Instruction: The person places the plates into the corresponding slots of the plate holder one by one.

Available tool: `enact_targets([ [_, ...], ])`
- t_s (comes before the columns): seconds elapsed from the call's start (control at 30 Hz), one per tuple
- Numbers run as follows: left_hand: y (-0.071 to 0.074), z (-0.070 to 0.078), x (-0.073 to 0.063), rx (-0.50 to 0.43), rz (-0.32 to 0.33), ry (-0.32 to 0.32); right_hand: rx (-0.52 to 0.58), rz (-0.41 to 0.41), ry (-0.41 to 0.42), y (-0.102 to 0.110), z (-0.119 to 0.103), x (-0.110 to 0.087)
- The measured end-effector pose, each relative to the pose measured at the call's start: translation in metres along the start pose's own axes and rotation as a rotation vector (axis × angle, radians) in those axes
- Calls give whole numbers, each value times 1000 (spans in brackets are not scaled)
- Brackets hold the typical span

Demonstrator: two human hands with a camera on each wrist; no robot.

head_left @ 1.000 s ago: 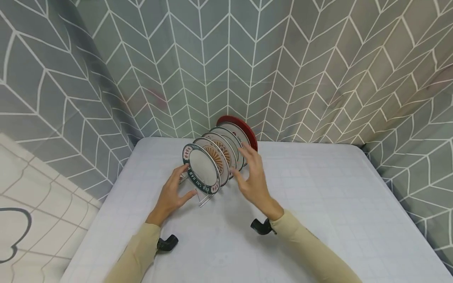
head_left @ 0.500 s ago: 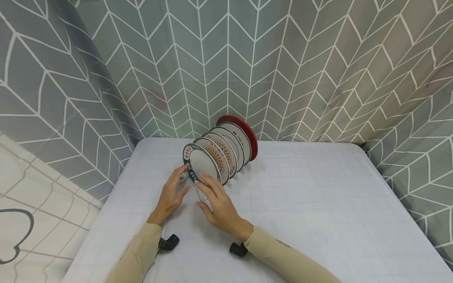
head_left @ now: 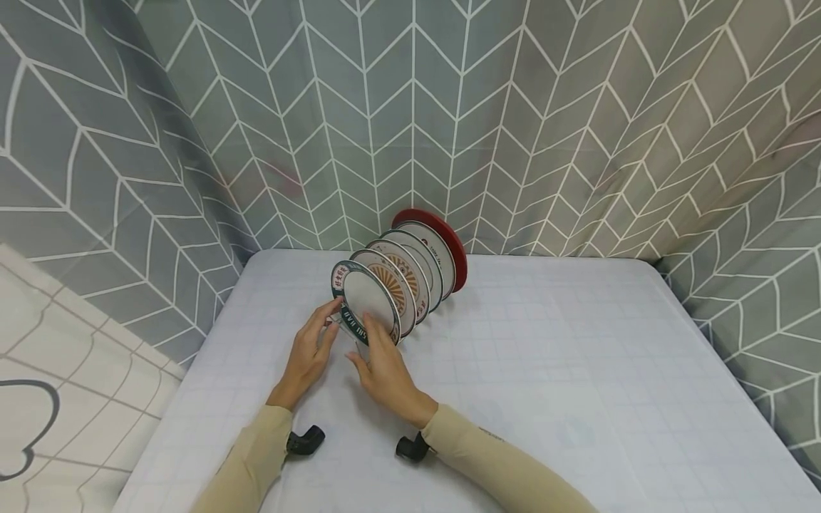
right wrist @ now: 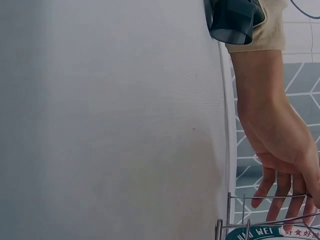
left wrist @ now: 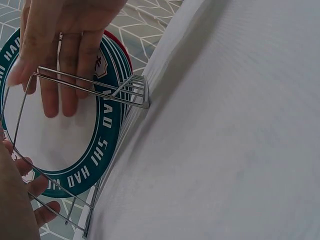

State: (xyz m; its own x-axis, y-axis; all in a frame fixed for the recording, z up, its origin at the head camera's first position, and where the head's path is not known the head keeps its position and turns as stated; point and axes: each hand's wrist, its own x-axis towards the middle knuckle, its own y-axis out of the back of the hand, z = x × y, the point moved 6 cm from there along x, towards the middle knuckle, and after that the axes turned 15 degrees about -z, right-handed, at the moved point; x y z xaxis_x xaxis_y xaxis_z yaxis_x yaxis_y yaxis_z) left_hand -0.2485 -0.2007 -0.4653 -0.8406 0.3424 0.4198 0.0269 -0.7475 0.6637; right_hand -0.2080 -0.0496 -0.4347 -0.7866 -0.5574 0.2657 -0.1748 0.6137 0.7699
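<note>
Several round plates stand on edge in a wire plate rack (left wrist: 146,101). The front plate (head_left: 359,286) has a white centre and a dark green lettered rim. My left hand (head_left: 306,358) grips the left side of the rack, its fingers behind the thin wires in the left wrist view. My right hand (head_left: 390,376) is at the rack's front right. Its straight fingers lie over the lower part of the front plate, with the thumb held apart near the front wire. Behind come plates with orange ray patterns (head_left: 387,283), paler plates (head_left: 445,262) and a red one (head_left: 459,258).
The rack stands on a white-covered table (head_left: 577,356), towards its far left. A grey curtain (head_left: 487,128) with white zigzag lines hangs just behind the table's back edge. Black wrist mounts (head_left: 305,440) stick out below both forearms.
My right hand has left the right side of the plates and swung left and down to the front plate. My left thumb has drawn in towards the fingers. Plates and rack look unmoved.
</note>
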Motion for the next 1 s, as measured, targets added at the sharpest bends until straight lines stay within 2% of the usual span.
enact_targets([
  [0.33,3,3,3,-19,28,-30,-16,65,-3,2,0,5],
  [0.6,1,4,3,-30,35,-26,-38,42,30,5,0,6],
  [0.77,-2,15,2,-23,53,-106,4,9,68,14,5,-4],
  [1.0,-17,39,2,-38,16,-228,68,-71,158,38,21,-33],
])
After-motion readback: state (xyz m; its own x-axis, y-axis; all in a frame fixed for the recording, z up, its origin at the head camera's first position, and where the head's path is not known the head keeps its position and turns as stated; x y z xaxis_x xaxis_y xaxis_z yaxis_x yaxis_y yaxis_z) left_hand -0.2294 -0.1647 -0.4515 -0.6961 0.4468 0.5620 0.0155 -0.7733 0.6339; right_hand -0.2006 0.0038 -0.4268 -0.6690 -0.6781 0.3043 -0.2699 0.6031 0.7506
